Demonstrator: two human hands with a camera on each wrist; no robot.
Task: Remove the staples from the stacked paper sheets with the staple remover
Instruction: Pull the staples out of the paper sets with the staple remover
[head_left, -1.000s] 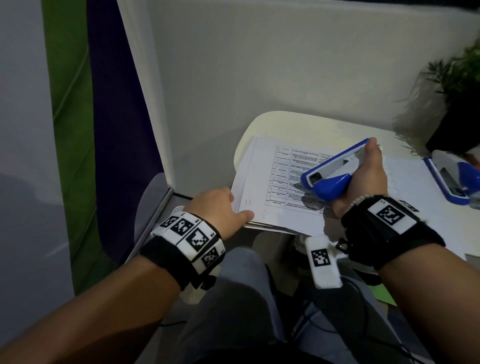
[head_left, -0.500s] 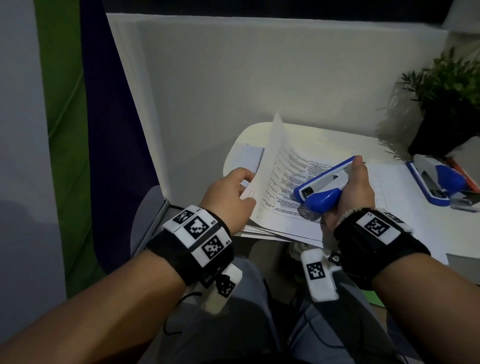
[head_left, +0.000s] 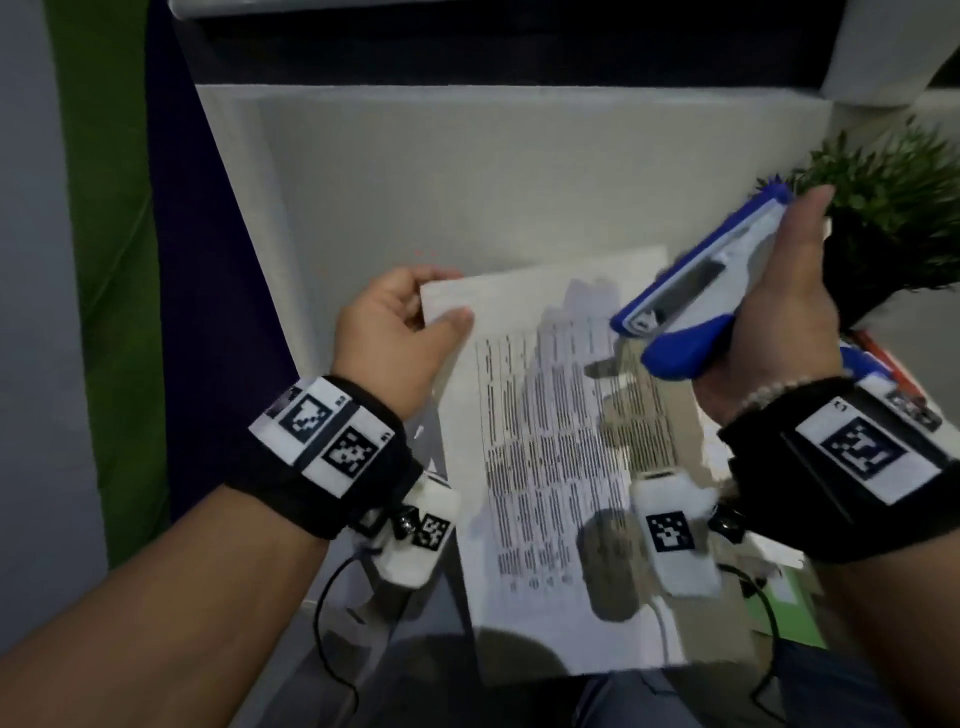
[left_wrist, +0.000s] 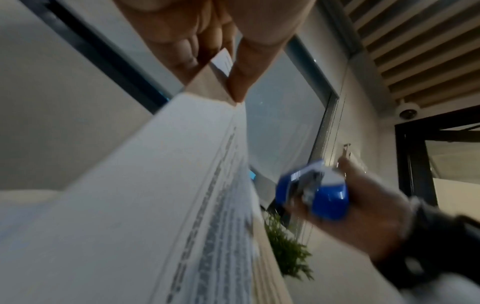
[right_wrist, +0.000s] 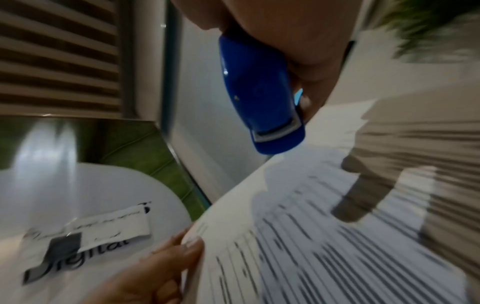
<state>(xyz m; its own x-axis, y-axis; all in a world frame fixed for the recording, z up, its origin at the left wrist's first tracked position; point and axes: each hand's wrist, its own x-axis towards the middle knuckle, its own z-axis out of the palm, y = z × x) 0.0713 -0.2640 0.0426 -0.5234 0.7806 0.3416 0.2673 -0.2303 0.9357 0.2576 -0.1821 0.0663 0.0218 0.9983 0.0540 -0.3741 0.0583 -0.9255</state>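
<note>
Blue and white plastic makes up the one staple remover, gripped in the right hand. The fingers wrap round its body and the thumb lies straight along its back end. The tool hangs just above the upper right part of the paper sheets, its nose angled down and left toward them. Motion blur hides whether it touches the paper.

The left hand pinches the paper's top left corner, thumb on the printed face and fingers curled behind. The paper is lifted and tilted toward the viewer, with columns of dark printed text running down it. In the left wrist view, several sheet edges lie layered near the paper's lower end, too blurred to count.

Beyond the paper's top edge stands one pale partition wall. One green potted plant sits past the paper's upper right corner, behind the right hand. There are two black bands: a left wristband and a right wristband, each with square black-and-white markers.
</note>
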